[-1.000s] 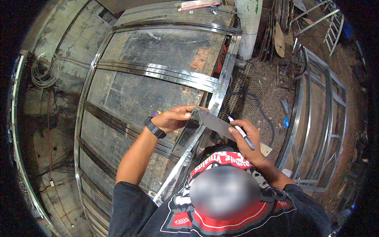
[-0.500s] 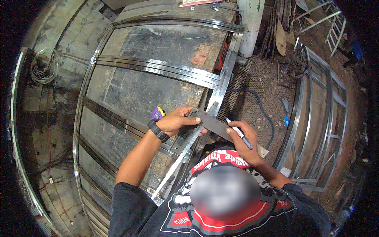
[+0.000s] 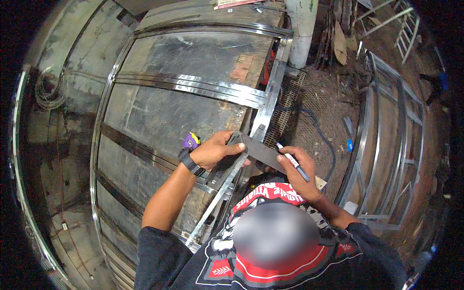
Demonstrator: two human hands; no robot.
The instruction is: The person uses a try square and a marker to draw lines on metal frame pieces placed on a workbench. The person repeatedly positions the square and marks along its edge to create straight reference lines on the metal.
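My left hand, with a black watch on its wrist, is closed on one end of a flat dark-grey metal plate. Its thumb presses on top, and a fingertip shows below the plate's edge. The plate lies across a shiny metal bar of the frame. At the plate's other end, my right hand holds a white and blue marker pen upright-slanted, its thumb against the plate. A purple and yellow tape measure sits just beyond my left wrist.
A large shiny metal frame with several crossbars lies over a worn dark tabletop. To the right, a second metal frame rests near the ground, with a black cable between. A coil of wire is at the far left.
The whole view has shifted slightly. Both hands keep their grips, on the metal plate and on the marker pen, with hardly any movement.
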